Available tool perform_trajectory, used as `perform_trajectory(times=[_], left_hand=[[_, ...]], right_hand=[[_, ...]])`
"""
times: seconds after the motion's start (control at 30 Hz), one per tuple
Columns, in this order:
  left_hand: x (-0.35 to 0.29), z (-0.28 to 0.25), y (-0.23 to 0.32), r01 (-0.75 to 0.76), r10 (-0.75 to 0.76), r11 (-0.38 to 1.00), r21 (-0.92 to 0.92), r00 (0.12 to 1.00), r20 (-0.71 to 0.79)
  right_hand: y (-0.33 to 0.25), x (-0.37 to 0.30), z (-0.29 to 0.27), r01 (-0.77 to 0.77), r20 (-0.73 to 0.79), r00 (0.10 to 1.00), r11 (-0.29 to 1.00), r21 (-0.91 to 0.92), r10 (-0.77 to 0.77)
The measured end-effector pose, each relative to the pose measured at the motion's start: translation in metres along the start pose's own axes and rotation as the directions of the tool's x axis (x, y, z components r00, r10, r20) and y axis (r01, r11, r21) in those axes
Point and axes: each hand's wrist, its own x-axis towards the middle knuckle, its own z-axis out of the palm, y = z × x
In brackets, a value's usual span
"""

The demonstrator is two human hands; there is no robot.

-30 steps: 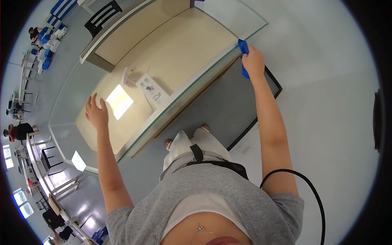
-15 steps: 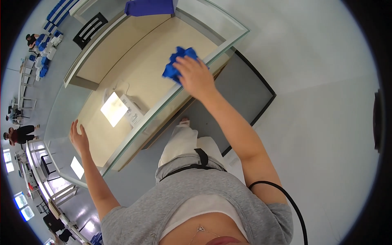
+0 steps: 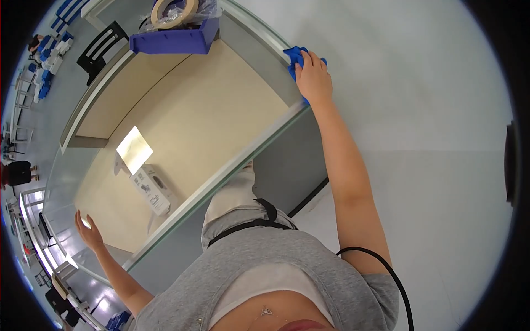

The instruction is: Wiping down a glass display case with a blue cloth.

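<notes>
Fingers [image 3: 307,60] of the right hand [image 3: 316,83] are closed over a bunched blue cloth [image 3: 294,57] at the glass worktop's edge, upper right; presumably light and soft, it is best gripped by its gathered middle. The left hand [image 3: 90,236], lower left, is held open. On the beige-looking worktop [image 3: 237,110], a white box [image 3: 150,190] is seen left of centre, a violet bin [image 3: 176,43] above; beyond, a black chair [image 3: 102,52] is placed on grey floor.

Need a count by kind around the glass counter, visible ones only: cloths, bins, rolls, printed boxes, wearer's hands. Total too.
Blue cloth, under the right hand: 1
Purple bin: 1
Tan roll, in the bin: 1
White printed box: 1
Wearer's hands, left hand and right hand: 2
Total: 6
</notes>
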Motion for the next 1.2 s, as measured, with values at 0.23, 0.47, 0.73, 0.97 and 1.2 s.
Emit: perform_trajectory(times=[0.23,0.47,0.73,0.97,1.2], left_hand=[[-0.009,0.001,0.011,0.276,-0.275,0.937,0.215,0.961,-0.034],[-0.026,0.021,0.100,0.253,-0.218,0.962,0.100,0.937,-0.272],[-0.030,0.025,0.327,0.097,-0.129,0.958,-0.271,0.986,-0.104],[-0.057,0.022,0.507,0.202,-0.174,0.931,-0.303,0.978,0.116],[-0.051,0.031,0.569,0.160,-0.152,0.984,-0.077,0.983,0.106]], right_hand=[[0.039,0.064,0.001,-0.394,0.632,0.765,0.864,0.313,0.120],[0.074,-0.004,-0.022,-0.168,0.443,0.895,0.878,0.449,-0.055],[0.096,0.015,-0.038,-0.454,0.754,0.654,0.768,0.452,-0.058],[0.084,0.051,-0.002,-0.209,0.599,0.770,0.798,0.565,-0.222],[0.036,0.135,0.055,-0.113,0.508,0.803,0.757,0.643,-0.312]])
